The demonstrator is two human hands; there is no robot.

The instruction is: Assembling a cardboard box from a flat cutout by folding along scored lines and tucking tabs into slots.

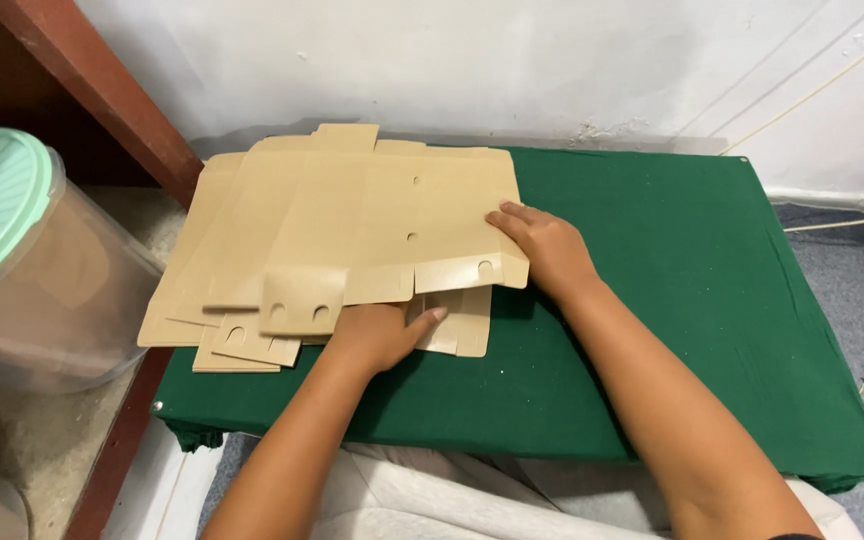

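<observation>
Two hands are meeting at the near right corner of a stack of flat tan cardboard box blanks, which is lying on the left part of a green cloth-covered board, its long axis running left to right. The left hand is sliding under the near edge, fingers curled around a bottom flap. The right hand is pressing flat and open on the top sheet's right edge, grasping nothing.
</observation>
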